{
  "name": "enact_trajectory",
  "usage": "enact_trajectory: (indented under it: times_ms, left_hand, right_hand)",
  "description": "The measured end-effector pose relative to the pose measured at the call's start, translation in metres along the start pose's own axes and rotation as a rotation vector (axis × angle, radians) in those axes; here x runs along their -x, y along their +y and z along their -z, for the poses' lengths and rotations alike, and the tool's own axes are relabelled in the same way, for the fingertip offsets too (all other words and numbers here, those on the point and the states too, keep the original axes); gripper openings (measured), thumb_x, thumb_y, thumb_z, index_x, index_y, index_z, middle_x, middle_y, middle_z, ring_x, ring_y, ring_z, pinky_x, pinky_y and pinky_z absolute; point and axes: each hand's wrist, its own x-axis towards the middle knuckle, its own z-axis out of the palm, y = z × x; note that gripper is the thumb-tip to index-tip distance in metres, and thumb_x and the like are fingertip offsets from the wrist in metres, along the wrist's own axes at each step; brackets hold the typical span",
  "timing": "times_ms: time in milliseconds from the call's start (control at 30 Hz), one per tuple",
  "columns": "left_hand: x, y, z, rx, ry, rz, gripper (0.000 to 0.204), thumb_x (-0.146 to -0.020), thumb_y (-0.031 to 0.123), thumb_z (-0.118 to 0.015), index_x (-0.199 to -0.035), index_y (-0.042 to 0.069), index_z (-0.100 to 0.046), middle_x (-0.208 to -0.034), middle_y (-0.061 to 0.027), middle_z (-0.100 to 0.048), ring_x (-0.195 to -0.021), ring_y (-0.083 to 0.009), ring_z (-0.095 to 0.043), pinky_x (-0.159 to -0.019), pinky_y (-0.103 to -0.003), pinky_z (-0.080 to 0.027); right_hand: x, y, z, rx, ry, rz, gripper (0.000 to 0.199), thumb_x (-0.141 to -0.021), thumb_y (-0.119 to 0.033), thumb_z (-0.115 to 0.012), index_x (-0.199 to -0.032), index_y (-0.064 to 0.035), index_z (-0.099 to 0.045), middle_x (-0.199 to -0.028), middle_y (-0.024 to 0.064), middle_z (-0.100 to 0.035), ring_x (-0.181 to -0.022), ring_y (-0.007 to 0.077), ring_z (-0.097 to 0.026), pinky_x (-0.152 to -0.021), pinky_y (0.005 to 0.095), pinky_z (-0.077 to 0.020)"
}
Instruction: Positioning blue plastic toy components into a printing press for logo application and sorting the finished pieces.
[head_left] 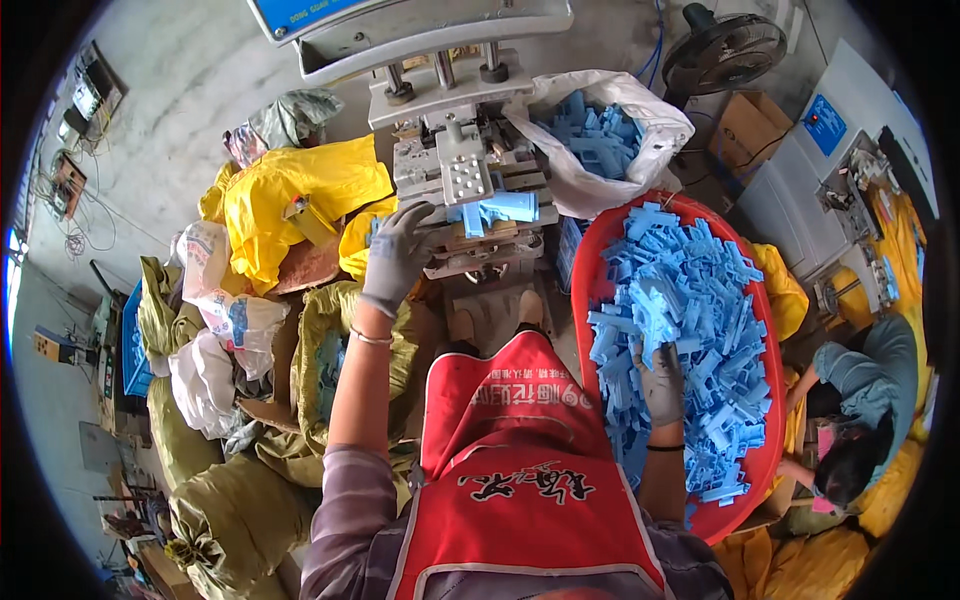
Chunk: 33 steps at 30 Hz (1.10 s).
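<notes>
My left hand, in a grey glove, is raised at the left front of a metal press. Its fingers are curled, and a sliver of blue shows beside them; what they hold is mostly hidden. A blue plastic toy pistol lies on the press's bed, partly under the metal block. My right hand, in a darker, soiled glove, reaches into a red tub heaped with blue toy pistols. Its fingers close on a blue toy pistol at the top of the heap.
Behind the tub stands a white sack of similar blue pieces. Yellow bags and an olive woven sack crowd the left. A black fan stands at the far right. Another person crouches on the right beside another machine.
</notes>
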Motion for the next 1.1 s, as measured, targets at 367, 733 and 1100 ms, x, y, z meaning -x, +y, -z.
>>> enact_trajectory:
  times_ms: [367, 733, 1100]
  left_hand:
    - [-0.036, -0.01, -0.023, 0.248, -0.169, 0.123, 0.041, -0.081, 0.013, -0.078, -0.117, 0.001, -0.063, -0.105, -0.0175, -0.07, -0.096, -0.0304, -0.068, -0.083, -0.037, -0.053]
    - [0.068, -0.048, 0.022, 0.205, 0.273, 0.401, 0.032, -0.084, 0.007, -0.075, -0.114, -0.001, -0.068, -0.111, -0.0132, -0.073, -0.107, -0.0219, -0.07, -0.094, -0.032, -0.052]
    - [0.266, -0.114, 0.057, 0.059, 0.321, 0.879, 0.041, -0.096, 0.026, -0.067, -0.126, -0.002, -0.063, -0.12, -0.0162, -0.07, -0.108, -0.0247, -0.066, -0.095, -0.036, -0.051]
  right_hand:
    - [-0.046, -0.032, -0.044, 0.383, -0.087, 0.222, 0.033, -0.103, -0.014, -0.051, -0.133, -0.0012, -0.052, -0.118, 0.0077, -0.064, -0.105, 0.0168, -0.064, -0.091, 0.0336, -0.0514]
    - [-0.169, -0.084, -0.209, 0.806, -0.43, 0.761, 0.045, -0.089, -0.006, -0.065, -0.133, -0.0085, -0.059, -0.126, 0.0131, -0.062, -0.115, 0.029, -0.06, -0.099, 0.0363, -0.0478]
    - [-0.172, -0.111, -0.203, 0.975, -0.565, 0.973, 0.052, -0.092, -0.028, -0.066, -0.139, -0.0109, -0.054, -0.136, 0.0187, -0.056, -0.118, 0.0386, -0.056, -0.102, 0.0425, -0.0461]
